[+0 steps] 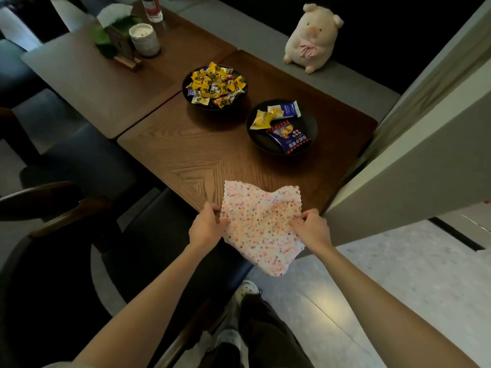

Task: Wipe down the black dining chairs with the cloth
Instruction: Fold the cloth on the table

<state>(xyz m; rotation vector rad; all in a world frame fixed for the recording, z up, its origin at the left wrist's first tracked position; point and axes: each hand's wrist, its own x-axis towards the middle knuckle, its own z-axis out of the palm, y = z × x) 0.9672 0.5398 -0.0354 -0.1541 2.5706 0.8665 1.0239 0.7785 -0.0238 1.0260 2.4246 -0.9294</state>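
Blue snack packet in dark bowl: row of white Chinese characters, start looks like "日式", rest unclear. Yellow sweet wrappers, white-blue packet, bottle label: print too small to read.

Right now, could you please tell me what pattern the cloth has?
The cloth is white with small pink, orange and dark dots, seen in the head view.

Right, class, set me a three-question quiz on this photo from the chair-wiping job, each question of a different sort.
1. True or false: the left hand and the right hand both grip the spotted cloth.
2. Which sits beyond the table? A: plush pig. B: kettle. C: laptop.
3. Fill in: the fuller bowl holds yellow-wrapped ____.
Key: 1 true; 2 A; 3 sweets.
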